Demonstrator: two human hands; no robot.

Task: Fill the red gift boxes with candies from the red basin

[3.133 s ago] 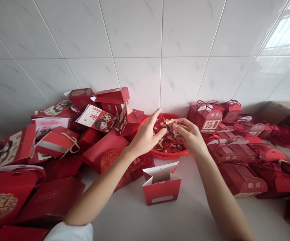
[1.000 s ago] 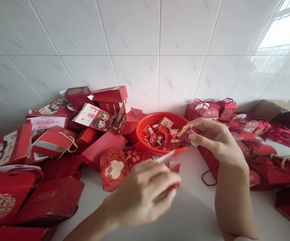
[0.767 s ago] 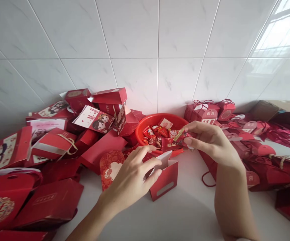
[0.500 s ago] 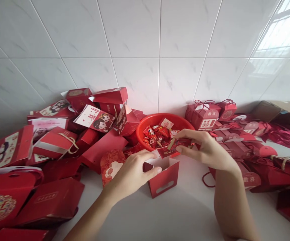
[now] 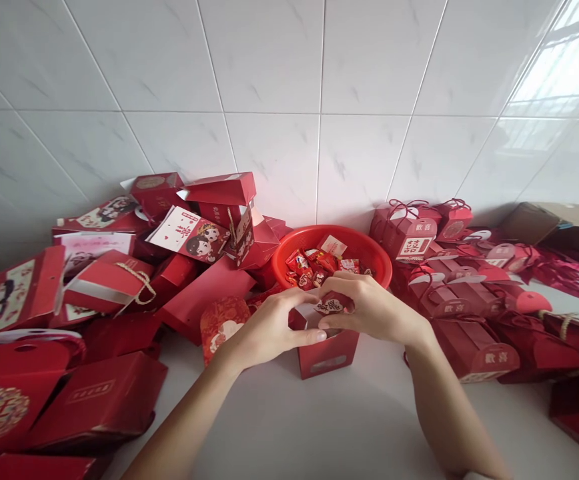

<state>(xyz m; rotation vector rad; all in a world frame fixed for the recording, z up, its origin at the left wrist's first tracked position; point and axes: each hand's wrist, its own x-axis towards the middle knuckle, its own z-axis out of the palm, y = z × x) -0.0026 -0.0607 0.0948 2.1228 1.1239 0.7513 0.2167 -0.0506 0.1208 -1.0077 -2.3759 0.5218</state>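
A small red cardboard gift box stands on the table in front of me with its top open. My left hand grips its left side, thumb along the near rim. At the box mouth, my right hand curls its fingers round a red candy packet with dark characters on a pale patch. The packet's lower part is hidden by the hand and box. Just behind, a red plastic basin holds several wrapped candies and a pale card.
Many red gift boxes are heaped on the left, some with rope handles. More closed boxes stand in rows on the right, near dark red ribbons and a brown carton. A white tiled wall rises behind.
My right hand has moved left and slightly down with the candy packet, from above the box's right side to its mouth, close to my left hand. The left hand keeps hold of the box.
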